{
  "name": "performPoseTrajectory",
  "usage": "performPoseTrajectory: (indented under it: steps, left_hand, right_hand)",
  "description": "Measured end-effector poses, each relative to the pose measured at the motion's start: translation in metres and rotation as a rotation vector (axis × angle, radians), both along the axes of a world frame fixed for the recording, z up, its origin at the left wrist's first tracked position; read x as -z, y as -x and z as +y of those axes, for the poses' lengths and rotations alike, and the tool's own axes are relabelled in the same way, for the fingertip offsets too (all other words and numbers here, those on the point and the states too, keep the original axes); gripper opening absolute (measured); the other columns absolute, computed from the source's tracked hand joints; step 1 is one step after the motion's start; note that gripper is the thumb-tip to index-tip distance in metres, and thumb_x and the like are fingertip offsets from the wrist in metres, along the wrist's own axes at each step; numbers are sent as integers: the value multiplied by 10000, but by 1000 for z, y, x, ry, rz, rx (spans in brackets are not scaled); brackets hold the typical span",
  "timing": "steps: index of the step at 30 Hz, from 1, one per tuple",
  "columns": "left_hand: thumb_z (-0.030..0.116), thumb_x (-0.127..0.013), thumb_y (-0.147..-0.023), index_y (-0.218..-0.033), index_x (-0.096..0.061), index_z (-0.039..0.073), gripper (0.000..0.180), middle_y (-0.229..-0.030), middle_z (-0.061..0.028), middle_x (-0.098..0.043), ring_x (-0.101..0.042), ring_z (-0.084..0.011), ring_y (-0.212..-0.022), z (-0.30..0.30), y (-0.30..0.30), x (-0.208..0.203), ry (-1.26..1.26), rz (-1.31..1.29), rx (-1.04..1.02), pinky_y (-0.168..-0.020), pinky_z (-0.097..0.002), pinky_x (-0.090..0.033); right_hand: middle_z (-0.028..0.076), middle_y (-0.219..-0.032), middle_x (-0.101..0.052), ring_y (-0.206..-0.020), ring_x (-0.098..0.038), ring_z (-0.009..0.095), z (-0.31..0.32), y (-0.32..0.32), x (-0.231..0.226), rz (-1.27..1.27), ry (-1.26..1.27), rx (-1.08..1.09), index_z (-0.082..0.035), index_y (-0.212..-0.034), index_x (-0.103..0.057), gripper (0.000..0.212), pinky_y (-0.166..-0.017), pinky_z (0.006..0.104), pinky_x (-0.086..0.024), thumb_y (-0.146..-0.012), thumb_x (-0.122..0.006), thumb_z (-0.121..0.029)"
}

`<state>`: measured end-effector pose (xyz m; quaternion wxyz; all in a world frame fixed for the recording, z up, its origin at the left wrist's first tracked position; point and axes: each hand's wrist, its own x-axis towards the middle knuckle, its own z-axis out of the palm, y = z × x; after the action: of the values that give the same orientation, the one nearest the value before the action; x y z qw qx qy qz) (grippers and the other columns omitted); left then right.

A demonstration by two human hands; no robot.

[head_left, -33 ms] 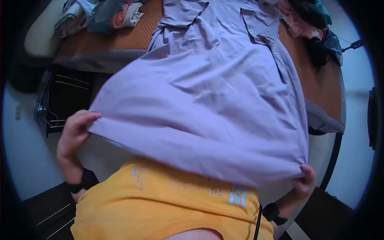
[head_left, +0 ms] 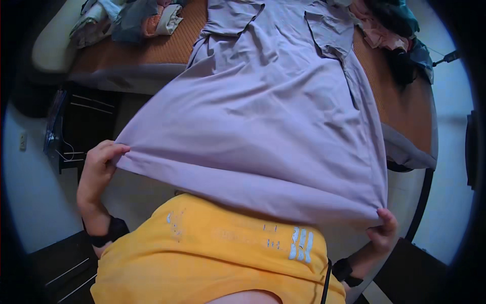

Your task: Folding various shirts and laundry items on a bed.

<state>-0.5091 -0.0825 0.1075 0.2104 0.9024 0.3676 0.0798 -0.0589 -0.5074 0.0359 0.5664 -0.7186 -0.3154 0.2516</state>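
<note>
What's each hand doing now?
Left hand: closed, holding the pale lilac cloth garment at one lower corner.
Right hand: closed, holding the garment's other lower corner.

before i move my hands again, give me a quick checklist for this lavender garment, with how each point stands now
1. Left hand grip on the lavender garment: ok, fingers pinch the left end of the hem.
2. Right hand grip: ok, it pinches the right end.
3. Hem level across the picture: not ok, its right end sits lower than its left.
4. Cloth free of creases: not ok, folds run across the body.
5. Clear of the left clothes pile: ok, brown cover shows between them.
6. Top end laid flat: cannot tell, the upper edge of the picture cuts it off.
</note>
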Motion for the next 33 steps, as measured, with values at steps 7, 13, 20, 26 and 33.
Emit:
performPoseTrajectory:
  steps: [7, 13, 20, 26, 33]
  left_hand:
    - [-177, -506, -618, -827, -648, 13, 317, -806, -118, -616, -607, -224, -747, -12, 6, -11, 13, -135, -13, -671, -272, -474]
    - [-51, -622, -626, -808, -670, 81, 230, -929, -106, -603, -576, -222, -909, 8, -6, -10, 160, -156, 178, -772, -328, -448]
    - [202, -511, -895, -1174, -479, -3, 347, -1192, -118, -500, -487, -186, -1106, 206, -116, 24, 376, -1000, -99, -917, -314, -401]
    - [532, -336, -906, -1062, -551, 60, 541, -1030, -51, -597, -561, -154, -887, 266, -232, 87, 1211, -750, -376, -778, -303, -458]
    - [469, -493, -867, -1166, -508, 35, 528, -1065, -50, -604, -573, -157, -983, 190, -150, 98, 1262, -607, -260, -842, -343, -461]
  right_hand:
    - [99, -982, -611, -949, -566, 156, 32, 25, -48, -81, 150, -127, 22, -1007, -587, 424, -863, 276, -410, -620, -474, 152]
    - [99, -722, -623, -707, -611, 205, 46, 13, -38, -472, 189, -148, 8, -796, -625, 257, -668, 297, -463, -620, -465, 104]
    - [78, -999, -581, -930, -528, 147, 178, -150, -41, -153, -243, 87, -3, -1007, -577, 301, -827, 250, -399, -858, -563, -264]
    - [64, -1108, -576, -1021, -509, 234, 348, -194, 5, 580, 79, 113, -76, -1109, -553, 456, -874, 363, -391, -831, -569, -438]
    - [87, -1000, -594, -814, -570, 149, 281, -148, 31, 448, 277, -119, 17, -1060, -536, 441, -707, 289, -468, -820, -632, -340]
